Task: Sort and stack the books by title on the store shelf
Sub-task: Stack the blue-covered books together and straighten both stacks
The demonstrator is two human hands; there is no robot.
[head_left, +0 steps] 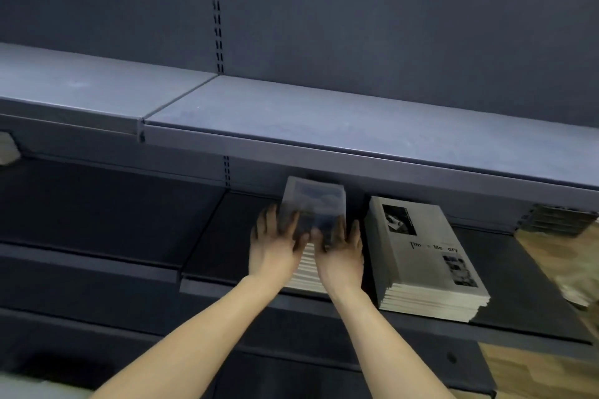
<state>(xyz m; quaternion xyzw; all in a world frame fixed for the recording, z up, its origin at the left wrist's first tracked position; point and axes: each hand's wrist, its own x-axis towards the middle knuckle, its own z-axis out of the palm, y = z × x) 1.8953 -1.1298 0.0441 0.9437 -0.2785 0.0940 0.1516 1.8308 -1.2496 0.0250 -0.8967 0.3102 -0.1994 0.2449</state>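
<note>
Head view of a dark store shelf, taken as the landmark for all positions. Two stacks lie on its deck beneath the grey upper shelf: a left stack of books partly hidden behind the hands, and, just to its right but apart from it, a squared right stack whose top cover reads partly as "Tim… Me…ory". A blurred top book lies on the left stack, reaching toward the back of the shelf. The left hand and right hand flank its near end, thumbs on the cover; the fingers appear extended along the sides, pressing rather than clenching (motion blur prevents certainty). The step in hand is judged to be seating or squaring this book on its own title's pile. The next move likely calls for aligning its edges with the books below, then releasing without skewing the pile. A wooden floor shows beyond the shelf's right end.
</note>
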